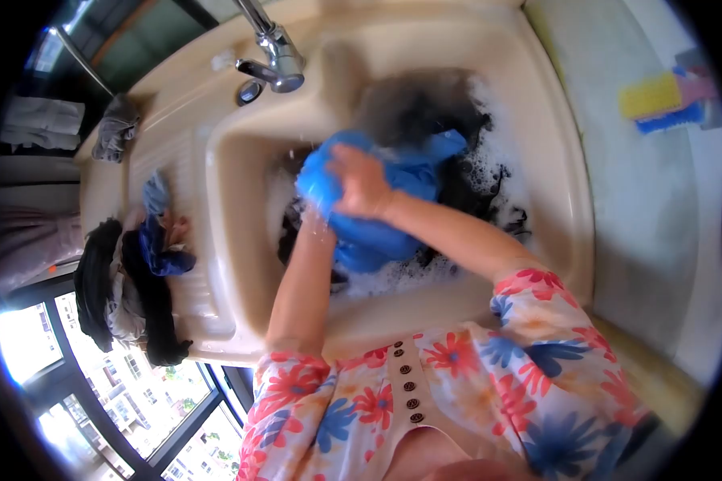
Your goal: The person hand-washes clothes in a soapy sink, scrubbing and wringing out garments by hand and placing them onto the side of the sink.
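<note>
A wet blue garment is bunched up over the soapy water in the sink basin, part of it hanging down into the suds. My right hand is closed on its upper left part, slightly smeared by motion. My left hand goes in under the same bunch from below; its wrist shows with drops and foam on it, but the fingers are hidden by the cloth. Dark cloth lies in the water behind and beside the blue garment.
The beige sink has a chrome faucet at the back. On the ribbed drainboard at left lie a blue cloth and several dark pieces of clothing. A brush with yellow and blue parts sits on the right ledge.
</note>
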Tool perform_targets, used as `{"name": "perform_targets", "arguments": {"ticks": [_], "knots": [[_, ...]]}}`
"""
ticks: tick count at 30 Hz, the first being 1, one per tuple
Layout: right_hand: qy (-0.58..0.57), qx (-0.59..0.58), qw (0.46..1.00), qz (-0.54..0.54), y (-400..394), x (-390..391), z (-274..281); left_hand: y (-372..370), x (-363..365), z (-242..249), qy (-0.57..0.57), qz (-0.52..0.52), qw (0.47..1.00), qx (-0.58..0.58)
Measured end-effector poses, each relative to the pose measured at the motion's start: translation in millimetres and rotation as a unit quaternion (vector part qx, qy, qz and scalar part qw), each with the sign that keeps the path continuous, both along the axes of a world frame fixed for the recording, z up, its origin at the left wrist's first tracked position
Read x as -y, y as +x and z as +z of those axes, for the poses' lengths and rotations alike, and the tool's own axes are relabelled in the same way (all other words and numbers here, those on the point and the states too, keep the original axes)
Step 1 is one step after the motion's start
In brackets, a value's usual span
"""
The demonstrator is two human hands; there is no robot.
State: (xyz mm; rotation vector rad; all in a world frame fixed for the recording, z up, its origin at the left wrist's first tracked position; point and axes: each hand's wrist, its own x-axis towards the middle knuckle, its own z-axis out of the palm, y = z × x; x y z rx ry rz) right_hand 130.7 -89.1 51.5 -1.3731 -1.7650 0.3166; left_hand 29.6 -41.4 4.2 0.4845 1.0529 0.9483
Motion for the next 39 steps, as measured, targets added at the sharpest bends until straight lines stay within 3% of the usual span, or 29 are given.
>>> {"name": "perform_targets", "arguments": {"ticks": [1,3,5,6,8,10,11,13,14,15,17,18,20,21,22,25,31,33,35,36,37,39], "knots": [[-0.029,-0.024,0.998,-0.056,22.3,-18.1,-6.3,8.9,1.1,27.4,-0.035,0.042,0.995,-0.082],[-0.257,0.042,0.939,-0.223,84.5,-41.6,-19.6,6.3,-4.8,73.2,0.035,-0.053,0.998,-0.028],[-0.17,0.09,0.957,-0.215,151.6,-20.7,-16.9,-9.2,-8.8,99.1,0.173,-0.038,0.98,-0.094],[-0.174,0.15,0.945,-0.231,181.4,-6.2,-13.5,-24.5,-13.3,89.2,0.23,-0.06,0.946,-0.223],[-0.397,0.192,0.888,-0.127,216.6,23.8,36.8,-46.7,-24.5,49.5,0.273,-0.11,0.864,-0.409],[-0.473,0.301,0.821,-0.108,210.5,28.0,85.1,-50.4,-27.1,24.8,0.251,-0.17,0.795,-0.526],[-0.507,0.351,0.781,-0.099,208.8,28.4,95.2,-49.9,-27.0,25.0,0.247,-0.183,0.824,-0.476],[-0.249,0.184,0.948,-0.07,191.7,21.9,76.9,-40.0,-24.6,34.7,0.241,-0.212,0.871,-0.372],[-0.142,0.112,0.984,0.009,165.9,13.1,75.5,-30.1,-19.8,47.7,0.24,-0.231,0.916,-0.222],[-0.032,0.037,0.995,0.086,133.7,2.9,73.7,-19.3,-13.3,62.2,0.267,-0.262,0.907,-0.193],[-0.066,-0.077,0.977,0.188,90.0,-9.2,66.5,-3.6,-1.2,87.9,0.315,-0.325,0.882,-0.132],[-0.144,0.001,0.972,0.186,91.2,-9.5,71.5,-4.3,-3.4,93.6,0.339,-0.361,0.853,-0.165],[-0.298,0.165,0.923,0.182,98.3,-17.0,90.4,-7.8,-0.3,101.2,0.265,-0.383,0.878,-0.11],[-0.281,0.146,0.933,0.168,108.3,-15.7,85.5,-10.5,0.6,102.2,0.228,-0.389,0.889,-0.082],[-0.242,0.153,0.946,0.149,111.1,-10.0,89.2,-10.2,0.1,98.7,0.255,-0.407,0.867,-0.135],[-0.104,0.184,0.974,0.075,108.9,-1.7,114.9,-11.3,-5.0,103.5,0.325,-0.45,0.734,-0.392],[0.022,0.187,0.982,0.01,120.4,4.8,181.7,-4.2,-11.0,121.7,0.311,-0.346,0.697,-0.545],[0.022,0.194,0.98,-0.027,128.3,4.9,199.4,-9.8,-14.5,131.3,0.372,-0.188,0.731,-0.54],[-0.023,0.194,0.978,-0.073,140.2,3.9,213.0,-16.2,-16.6,165.5,0.359,-0.148,0.81,-0.439],[0.017,0.097,0.995,0.006,156.4,-2.9,215.5,-15.9,-13.1,188.7,0.396,-0.124,0.818,-0.399],[0.075,-0.039,0.996,0.003,172.6,-13.1,210.2,-15.2,-7.3,212.7,0.428,-0.102,0.823,-0.359],[0.103,0.032,0.994,-0.013,172.5,-16.2,257.1,-13.9,-3.5,226.7,0.47,-0.193,0.789,-0.345]]}}
